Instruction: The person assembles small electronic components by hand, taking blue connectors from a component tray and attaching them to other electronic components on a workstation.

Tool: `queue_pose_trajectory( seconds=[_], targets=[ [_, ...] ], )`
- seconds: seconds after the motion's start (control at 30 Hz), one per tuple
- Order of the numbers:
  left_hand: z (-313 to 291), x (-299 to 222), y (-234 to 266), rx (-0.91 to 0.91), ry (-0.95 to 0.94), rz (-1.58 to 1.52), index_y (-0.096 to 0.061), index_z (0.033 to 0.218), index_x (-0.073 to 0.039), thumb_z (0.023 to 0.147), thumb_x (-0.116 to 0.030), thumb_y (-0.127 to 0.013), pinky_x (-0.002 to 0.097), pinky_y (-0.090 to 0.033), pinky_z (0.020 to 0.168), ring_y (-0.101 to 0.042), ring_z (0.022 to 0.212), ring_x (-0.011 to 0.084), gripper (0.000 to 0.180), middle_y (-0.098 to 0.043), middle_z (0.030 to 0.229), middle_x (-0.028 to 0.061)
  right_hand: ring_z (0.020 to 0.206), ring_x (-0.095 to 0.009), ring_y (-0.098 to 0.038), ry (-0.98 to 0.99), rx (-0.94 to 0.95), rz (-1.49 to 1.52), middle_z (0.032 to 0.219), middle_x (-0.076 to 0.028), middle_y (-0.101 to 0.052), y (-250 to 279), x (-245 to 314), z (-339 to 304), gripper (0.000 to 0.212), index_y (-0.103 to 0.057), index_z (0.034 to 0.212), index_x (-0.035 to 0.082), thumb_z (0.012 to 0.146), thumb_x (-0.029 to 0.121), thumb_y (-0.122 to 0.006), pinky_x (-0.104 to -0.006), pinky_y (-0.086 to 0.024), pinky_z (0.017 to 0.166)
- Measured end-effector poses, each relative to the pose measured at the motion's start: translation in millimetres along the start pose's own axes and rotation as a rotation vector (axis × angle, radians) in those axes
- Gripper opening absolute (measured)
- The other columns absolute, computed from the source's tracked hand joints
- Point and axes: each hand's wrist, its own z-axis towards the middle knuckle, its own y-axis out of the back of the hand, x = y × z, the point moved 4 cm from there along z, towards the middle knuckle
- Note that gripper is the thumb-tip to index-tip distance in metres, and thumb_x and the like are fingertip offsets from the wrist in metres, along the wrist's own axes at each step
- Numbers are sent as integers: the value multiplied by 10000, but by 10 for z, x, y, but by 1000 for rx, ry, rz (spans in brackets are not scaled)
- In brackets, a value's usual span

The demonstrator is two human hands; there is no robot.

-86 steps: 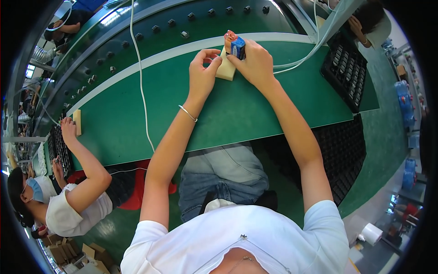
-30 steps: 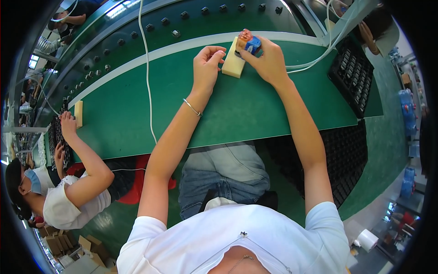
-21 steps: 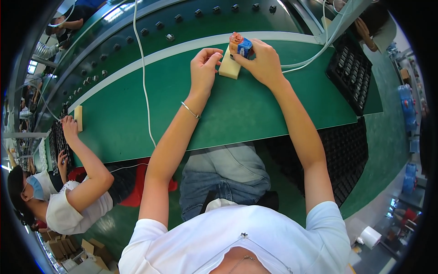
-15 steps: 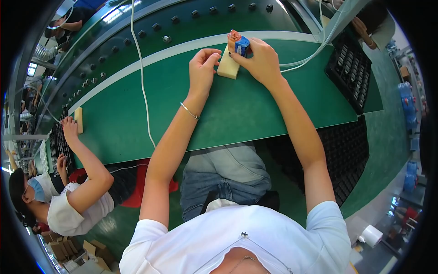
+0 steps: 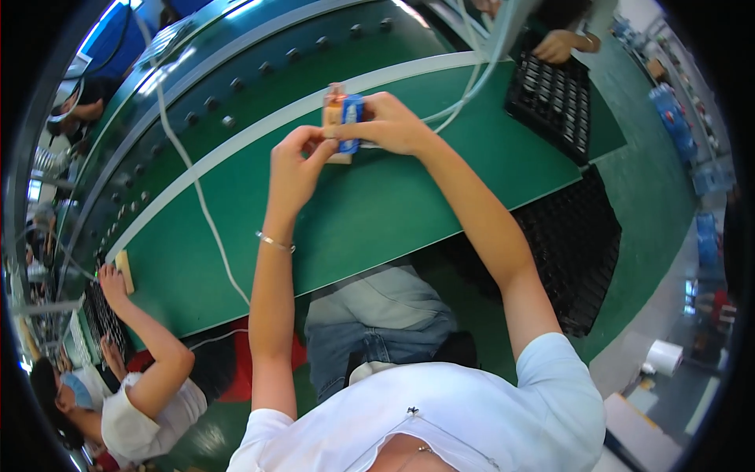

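My right hand (image 5: 393,126) grips a small boxy part with a blue side and an orange-copper side, the blue-and-orange part (image 5: 351,118), over the far half of the green bench. My left hand (image 5: 299,161) meets it from the left, thumb and fingers pinched close together against its near lower side. Whatever is between those left fingertips is too small or hidden to tell. Beneath the part and the fingers lies a cream-coloured block (image 5: 340,159), mostly covered, with its near end showing.
A conveyor (image 5: 259,86) carrying several small dark parts runs beyond the green bench (image 5: 377,204). White cables (image 5: 206,204) cross the bench left. A black compartment tray (image 5: 550,102) stands right, another person's hand (image 5: 557,47) over it. A co-worker (image 5: 157,370) sits left.
The whole view has shifted, with the bench scene tilting. My left fingers have come in from beside the block to the blue-and-orange part, which my right hand still holds.
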Motion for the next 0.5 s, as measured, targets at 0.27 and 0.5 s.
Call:
queue_pose_trajectory(
  seconds=[0.27, 0.5],
  targets=[
    [0, -263, -96, -10, 208, -182, -635, 857, -2, 869, -111, -729, 170, -381, 547, -527, 624, 22, 145, -642, 745, -17, 690, -109, -594, 92, 21, -29, 766, -50, -669, 193, 69, -23, 375, -726, 932, -9, 781, 327, -798, -263, -488, 686],
    [-240, -857, -481, 101, -21, -6, -644, 996, -6, 842, -64, -710, 235, -449, 584, -572, 632, 74, 177, -660, 783, 37, 649, -303, -669, 186, -690, -498, 706, -149, -672, 560, 209, -47, 322, -683, 731, 15, 761, 330, -742, -372, -524, 610]
  ],
)
